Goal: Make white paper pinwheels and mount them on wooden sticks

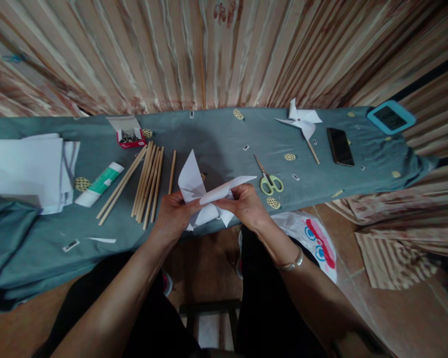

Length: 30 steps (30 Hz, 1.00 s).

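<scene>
Between my two hands is a white paper pinwheel (191, 176) with its blades partly folded, held over the near edge of the cloth-covered table. My left hand (175, 211) pinches it on the left, near the centre. On the other side, the thumb and fingers of my right hand (247, 203) close on a folded blade. A single wooden stick (172, 171) lies just beyond my left hand. Green-handled scissors (269, 183) rest to the right of my right hand. Farther back, a pinwheel on a stick (301, 120) lies on the cloth.
Several wooden sticks (147, 184) lie left of my hands, beside a green and white tube (101, 184). Behind them stands an open red box of small metal pieces (130, 137). Paper sheets (22, 171) are stacked far left. A phone (340, 146) and a blue-framed clock (391, 117) are at right.
</scene>
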Available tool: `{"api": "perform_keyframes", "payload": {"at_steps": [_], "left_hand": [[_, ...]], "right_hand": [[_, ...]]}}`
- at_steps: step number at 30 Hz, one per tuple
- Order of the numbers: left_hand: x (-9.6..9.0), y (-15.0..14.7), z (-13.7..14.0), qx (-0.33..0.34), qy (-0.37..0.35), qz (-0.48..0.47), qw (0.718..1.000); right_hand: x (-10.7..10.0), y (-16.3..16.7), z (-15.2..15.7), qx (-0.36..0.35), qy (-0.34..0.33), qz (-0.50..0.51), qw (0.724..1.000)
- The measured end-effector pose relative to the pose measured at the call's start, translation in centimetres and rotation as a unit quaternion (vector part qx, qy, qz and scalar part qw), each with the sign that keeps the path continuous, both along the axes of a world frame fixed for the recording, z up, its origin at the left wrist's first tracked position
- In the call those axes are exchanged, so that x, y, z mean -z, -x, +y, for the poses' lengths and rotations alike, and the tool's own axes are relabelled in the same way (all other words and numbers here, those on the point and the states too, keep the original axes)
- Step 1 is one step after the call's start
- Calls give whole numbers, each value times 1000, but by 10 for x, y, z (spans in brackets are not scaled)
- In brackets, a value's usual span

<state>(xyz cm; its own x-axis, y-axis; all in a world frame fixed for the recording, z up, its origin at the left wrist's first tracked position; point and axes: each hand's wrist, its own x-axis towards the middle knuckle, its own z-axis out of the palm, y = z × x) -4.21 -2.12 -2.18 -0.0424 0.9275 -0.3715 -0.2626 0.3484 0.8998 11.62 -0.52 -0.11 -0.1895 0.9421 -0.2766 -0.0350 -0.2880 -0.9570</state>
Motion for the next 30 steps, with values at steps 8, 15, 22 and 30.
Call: {"api": "perform_keyframes", "payload": {"at_steps": [8, 15, 22, 30], "left_hand": [[0, 0, 1, 4, 1, 21, 1000], [0, 1, 1, 2, 0, 21, 1000], [1, -1, 2, -6, -11, 9, 1000], [-2, -3, 3, -20, -11, 3, 1000]], "right_hand": [[2, 0, 0, -1, 0, -9, 1000], [6, 1, 0, 0, -3, -6, 1000], [8, 0, 0, 10, -12, -7, 1000], [6, -3, 3, 11, -43, -33, 998]]}}
